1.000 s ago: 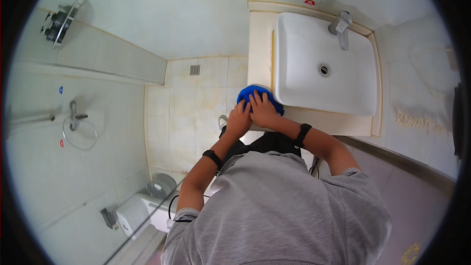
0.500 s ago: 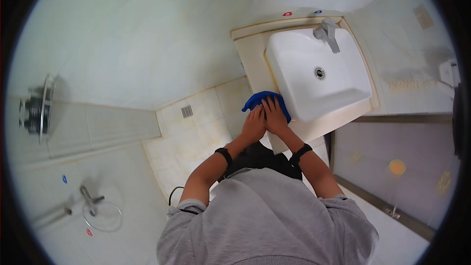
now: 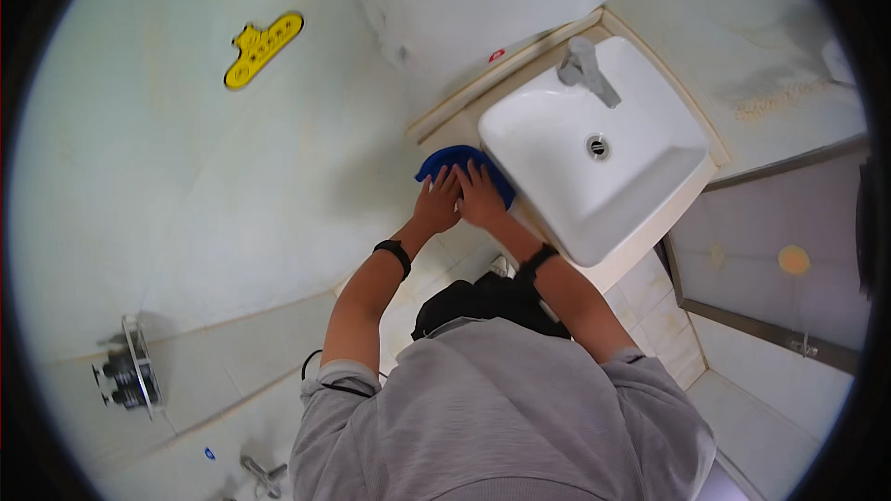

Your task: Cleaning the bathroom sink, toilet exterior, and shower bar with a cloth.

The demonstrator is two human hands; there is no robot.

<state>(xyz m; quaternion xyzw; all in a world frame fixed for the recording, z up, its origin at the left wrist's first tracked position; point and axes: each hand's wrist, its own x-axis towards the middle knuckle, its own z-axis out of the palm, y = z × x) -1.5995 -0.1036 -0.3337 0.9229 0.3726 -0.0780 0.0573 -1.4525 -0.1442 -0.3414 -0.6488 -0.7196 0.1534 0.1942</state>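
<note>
A blue cloth [image 3: 455, 154] is spread on the pale counter [image 3: 613, 271], along the left side of the white washbasin [image 3: 548, 144]. My left hand [image 3: 435, 204] lies flat against the near part of the cloth with its fingers stretched out. Close beside it, my right hand [image 3: 480, 201] presses on the cloth, fingers spread. The two hands touch or nearly touch, and neither is wrapped round the cloth. Part of the cloth is hidden under them.
A grey tap [image 3: 587, 70] leans over the basin, which has a round drain [image 3: 598, 147]. On the left wall are a yellow sign [image 3: 264, 48] and a rack with dark bottles [image 3: 130, 366]. A framed door [image 3: 770, 255] stands at the right.
My hands and the blue cloth have moved along the counter's left side toward the far wall. My view has turned, so the yellow sign now shows.
</note>
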